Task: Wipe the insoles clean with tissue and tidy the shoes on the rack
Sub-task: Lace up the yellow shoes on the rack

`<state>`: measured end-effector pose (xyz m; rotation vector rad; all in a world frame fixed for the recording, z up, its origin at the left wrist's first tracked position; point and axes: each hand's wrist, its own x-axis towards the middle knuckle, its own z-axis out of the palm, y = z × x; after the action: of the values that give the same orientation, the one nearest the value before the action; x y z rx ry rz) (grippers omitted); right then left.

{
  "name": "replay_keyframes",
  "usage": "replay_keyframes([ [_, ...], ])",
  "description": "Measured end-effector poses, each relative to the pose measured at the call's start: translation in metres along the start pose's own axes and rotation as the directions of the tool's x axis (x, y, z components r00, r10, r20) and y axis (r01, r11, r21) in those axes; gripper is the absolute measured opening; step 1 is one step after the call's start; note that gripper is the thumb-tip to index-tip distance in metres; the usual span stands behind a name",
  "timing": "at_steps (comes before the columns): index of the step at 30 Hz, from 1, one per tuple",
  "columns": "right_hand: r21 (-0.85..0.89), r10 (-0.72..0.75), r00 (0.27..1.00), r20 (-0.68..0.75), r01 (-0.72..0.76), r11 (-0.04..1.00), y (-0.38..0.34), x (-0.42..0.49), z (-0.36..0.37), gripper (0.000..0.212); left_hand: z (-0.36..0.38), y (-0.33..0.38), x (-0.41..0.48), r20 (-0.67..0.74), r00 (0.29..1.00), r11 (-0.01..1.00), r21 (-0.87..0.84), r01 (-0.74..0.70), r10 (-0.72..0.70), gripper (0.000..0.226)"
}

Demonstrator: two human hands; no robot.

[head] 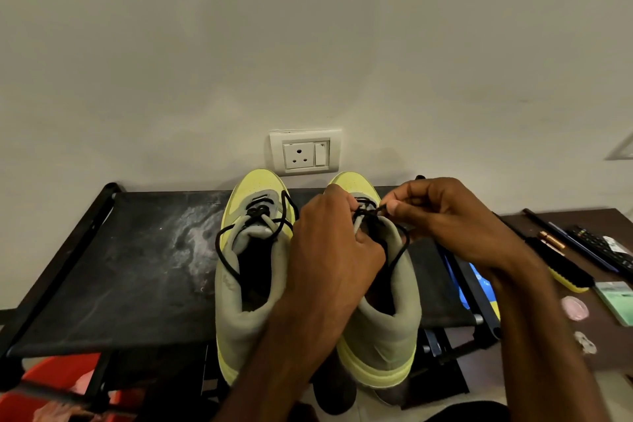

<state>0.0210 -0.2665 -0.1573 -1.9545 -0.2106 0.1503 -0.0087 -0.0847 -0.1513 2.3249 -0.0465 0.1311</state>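
Two grey-and-lime high-top sneakers (246, 288) stand side by side on the black fabric-topped shoe rack (144, 267). Both hands are over the right-hand sneaker (387, 325): the left hand (335, 247) grips its black lace (404, 247) and the right hand (452, 219) pinches the lace end.

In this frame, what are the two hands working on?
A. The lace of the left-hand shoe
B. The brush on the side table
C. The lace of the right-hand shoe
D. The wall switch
C: the left hand and the right hand both pinch the black lace over the tongue of the right-hand shoe on the rack.
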Motion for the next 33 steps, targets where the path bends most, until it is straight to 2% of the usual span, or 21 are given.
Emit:
replay_keyframes([
  [12, -0.004, -0.030, 0.999, 0.037, 0.030, 1.000, -0.005, -0.003, -0.007, 0.022, -0.001, 0.001, -0.001, 0.015, 1.000, 0.995, 0.096, 0.007, -0.009, 0.034],
  [17, -0.106, -0.087, 0.992, 0.092, 0.096, 0.990, -0.001, 0.001, -0.005, 0.027, 0.003, 0.003, -0.002, -0.034, 0.999, 0.987, 0.158, -0.002, 0.008, 0.029],
  [20, -0.063, -0.069, 0.994, 0.084, 0.075, 0.995, 0.003, 0.002, -0.009, 0.031, 0.007, 0.004, -0.002, -0.076, 0.996, 0.975, 0.220, -0.018, 0.035, 0.035],
  [24, -0.062, -0.072, 0.995, 0.072, 0.076, 0.995, 0.007, 0.003, -0.005, 0.029, 0.010, 0.005, -0.002, -0.093, 0.995, 0.960, 0.280, -0.019, 0.046, 0.030],
  [28, -0.128, -0.072, 0.997, 0.023, 0.075, 0.989, 0.010, 0.007, 0.000, 0.027, 0.011, 0.004, -0.002, -0.099, 0.993, 0.957, 0.287, -0.030, 0.061, 0.026],
  [33, -0.256, -0.141, 0.989, -0.033, 0.128, 0.958, 0.010, 0.009, 0.003, 0.018, 0.010, 0.004, -0.002, -0.099, 0.993, 0.950, 0.310, -0.030, 0.064, 0.027],
])
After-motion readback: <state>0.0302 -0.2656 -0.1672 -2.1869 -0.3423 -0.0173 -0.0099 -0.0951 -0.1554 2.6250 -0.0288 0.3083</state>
